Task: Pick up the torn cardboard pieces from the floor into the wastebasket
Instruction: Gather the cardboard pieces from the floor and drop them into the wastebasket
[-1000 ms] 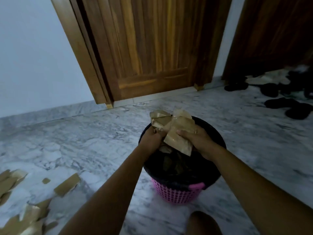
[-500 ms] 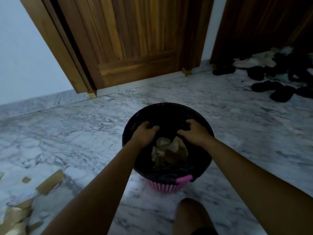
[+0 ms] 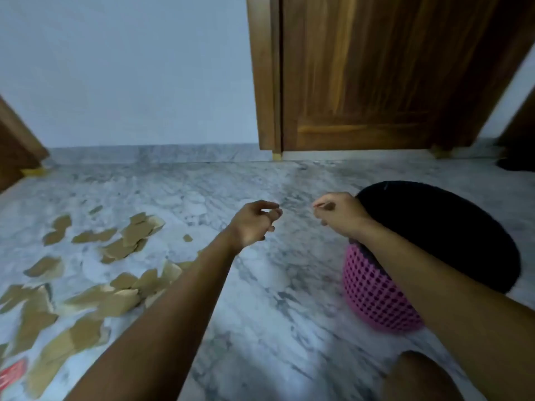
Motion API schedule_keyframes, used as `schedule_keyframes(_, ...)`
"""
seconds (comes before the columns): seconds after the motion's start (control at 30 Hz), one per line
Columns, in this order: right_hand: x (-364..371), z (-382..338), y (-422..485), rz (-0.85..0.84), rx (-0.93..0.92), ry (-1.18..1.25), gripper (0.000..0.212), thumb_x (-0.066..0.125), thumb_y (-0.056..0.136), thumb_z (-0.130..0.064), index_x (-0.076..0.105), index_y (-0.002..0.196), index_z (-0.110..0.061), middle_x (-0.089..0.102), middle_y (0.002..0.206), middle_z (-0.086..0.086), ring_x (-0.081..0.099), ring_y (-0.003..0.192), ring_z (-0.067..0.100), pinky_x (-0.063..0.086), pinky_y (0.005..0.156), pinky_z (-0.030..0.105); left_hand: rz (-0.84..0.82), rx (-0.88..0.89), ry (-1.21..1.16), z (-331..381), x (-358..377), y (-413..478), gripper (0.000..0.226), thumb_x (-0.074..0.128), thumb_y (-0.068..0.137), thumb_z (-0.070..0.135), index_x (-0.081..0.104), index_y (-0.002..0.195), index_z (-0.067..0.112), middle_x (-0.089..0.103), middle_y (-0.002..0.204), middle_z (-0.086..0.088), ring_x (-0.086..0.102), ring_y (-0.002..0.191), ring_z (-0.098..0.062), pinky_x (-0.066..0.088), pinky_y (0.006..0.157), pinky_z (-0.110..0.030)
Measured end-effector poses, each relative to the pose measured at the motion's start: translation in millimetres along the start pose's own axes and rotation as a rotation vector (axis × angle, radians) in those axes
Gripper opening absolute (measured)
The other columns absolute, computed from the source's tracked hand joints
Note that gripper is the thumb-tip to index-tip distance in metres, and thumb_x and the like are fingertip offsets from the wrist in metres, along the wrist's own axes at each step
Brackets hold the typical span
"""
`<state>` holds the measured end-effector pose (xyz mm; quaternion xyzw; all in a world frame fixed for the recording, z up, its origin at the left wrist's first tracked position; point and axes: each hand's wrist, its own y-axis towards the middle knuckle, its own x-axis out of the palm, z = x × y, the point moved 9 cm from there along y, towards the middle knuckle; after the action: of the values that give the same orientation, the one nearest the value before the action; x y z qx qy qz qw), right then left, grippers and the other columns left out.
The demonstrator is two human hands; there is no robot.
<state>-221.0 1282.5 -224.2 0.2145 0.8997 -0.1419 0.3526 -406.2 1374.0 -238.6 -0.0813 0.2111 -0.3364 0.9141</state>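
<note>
1. The left hand [image 3: 254, 224] hovers above the grey-veined marble floor [image 3: 260, 285], its fingers [image 3: 273, 214] loosely curled, apart and empty.
2. The right hand [image 3: 338, 214], also empty with fingers loosely curled, is beside the pink perforated wastebasket with black liner [image 3: 376, 296].
3. Torn brown cardboard pieces [image 3: 115, 299] lie scattered on the floor, well left of both hands.

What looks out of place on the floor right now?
Torn brown cardboard pieces lie scattered over the grey marble floor at the left, well apart from the pink mesh wastebasket with a black liner. A red scrap sits at the lower left edge. Both hands are empty.
</note>
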Motion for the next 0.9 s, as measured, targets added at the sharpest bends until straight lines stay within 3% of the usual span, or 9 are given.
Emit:
schedule_keyframes(0.07,56,-35,-7,-0.111,-0.049,-0.019,0.017,0.059,0.099,-0.025,0.073,0.100,-0.015,0.070,0.116,0.002,0.066,0.111,0.024,0.053,0.088,0.035,0.069,-0.053,0.001,-42,-52,-25,0.029,0.060,0.097,0.029,0.064,0.125,0.020,0.068,0.120,-0.003,0.069,0.104,-0.023,0.052,0.080,-0.034)
schedule_keyframes(0.3,270,-116,-50,-0.476,-0.123,-0.058,0.014,0.065,0.095,-0.030,0.073,0.105,-0.023,0.073,0.106,0.004,0.071,0.093,0.025,0.058,0.089,0.042,0.296,-0.281,0.010,-205,-204,-122,0.022,0.058,0.098,0.030,0.067,0.114,0.018,0.069,0.117,-0.013,0.069,0.094,-0.028,0.048,0.073,-0.037)
schedule_keyframes(0.5,396,-155,-87,-0.611,-0.135,-0.103,0.014,0.066,0.093,-0.026,0.075,0.100,-0.018,0.075,0.100,0.007,0.072,0.091,0.025,0.058,0.089,0.044,0.341,-0.370,0.012,-307,-273,-179,0.031,0.059,0.097,0.034,0.065,0.121,0.016,0.067,0.118,-0.010,0.068,0.094,-0.026,0.047,0.070,-0.034)
schedule_keyframes(0.6,453,-177,-102,-0.663,-0.206,-0.192,0.022,0.064,0.094,-0.022,0.076,0.102,-0.006,0.073,0.105,0.008,0.067,0.100,0.029,0.055,0.091,0.048,0.344,-0.414,0.028,-351,-303,-200,0.033,0.062,0.096,0.033,0.064,0.122,0.014,0.068,0.117,-0.015,0.065,0.090,-0.024,0.049,0.059,-0.024)
schedule_keyframes(0.67,484,-188,-113,-0.722,-0.207,-0.244,0.025,0.070,0.091,-0.029,0.074,0.108,-0.011,0.070,0.102,0.001,0.065,0.101,0.023,0.055,0.083,0.039,0.340,-0.432,0.061,-378,-319,-214,0.034,0.065,0.095,0.031,0.065,0.123,0.013,0.068,0.118,-0.013,0.061,0.089,-0.019,0.045,0.053,-0.018)
schedule_keyframes(0.73,512,-196,-122,-0.771,-0.210,-0.259,0.029,0.075,0.087,-0.030,0.072,0.113,-0.017,0.067,0.094,-0.002,0.066,0.094,0.017,0.051,0.069,0.026,0.319,-0.458,0.098,-404,-331,-229,0.035,0.068,0.092,0.033,0.066,0.122,0.013,0.067,0.115,-0.009,0.059,0.088,-0.016,0.043,0.057,-0.020)
schedule_keyframes(0.77,528,-199,-126,-0.804,-0.215,-0.276,0.029,0.078,0.086,-0.029,0.071,0.113,-0.019,0.069,0.094,0.000,0.066,0.090,0.016,0.053,0.067,0.027,0.309,-0.473,0.111,-418,-338,-238,0.036,0.069,0.091,0.034,0.066,0.121,0.013,0.067,0.113,-0.008,0.059,0.089,-0.017,0.044,0.062,-0.023)
schedule_keyframes(0.83,557,-199,-140,-0.896,-0.242,-0.351,0.035,0.079,0.085,-0.027,0.067,0.117,-0.021,0.070,0.107,0.006,0.066,0.093,0.019,0.056,0.076,0.034,0.271,-0.498,0.176,-444,-345,-250,0.038,0.072,0.089,0.033,0.067,0.121,0.015,0.067,0.112,-0.006,0.061,0.094,-0.018,0.045,0.074,-0.025)
schedule_keyframes(0.9,590,-196,-160,-1.004,-0.352,-0.495,0.051,0.078,0.086,-0.025,0.059,0.132,-0.020,0.064,0.126,0.007,0.062,0.103,0.024,0.053,0.083,0.035,0.236,-0.528,0.238,-473,-347,-262,0.035,0.075,0.086,0.030,0.067,0.118,0.019,0.065,0.109,-0.003,0.062,0.093,-0.015,0.046,0.074,-0.023)
